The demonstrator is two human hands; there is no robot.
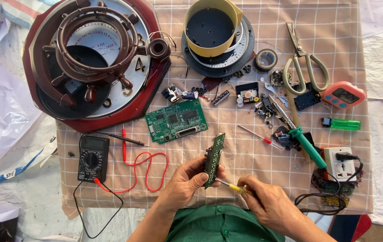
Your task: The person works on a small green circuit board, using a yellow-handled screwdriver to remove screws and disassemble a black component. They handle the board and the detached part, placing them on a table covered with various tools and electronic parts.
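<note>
Gripping a small green circuit board [214, 160] upright on its edge near the tabletop's [245, 179] front, the left hand [187, 181] has its fingers closed around it, while the right hand [267, 204] pinches a yellow-handled screwdriver [232, 186] against its lower edge. A slip could gouge the board or jab the thumb. Farther off, the yellow-banded round clock housing [211, 27] looks empty inside.

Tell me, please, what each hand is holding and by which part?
Left hand pinches the small green circuit board by its lower edge; right hand holds the yellow-handled screwdriver by its handle.
</note>
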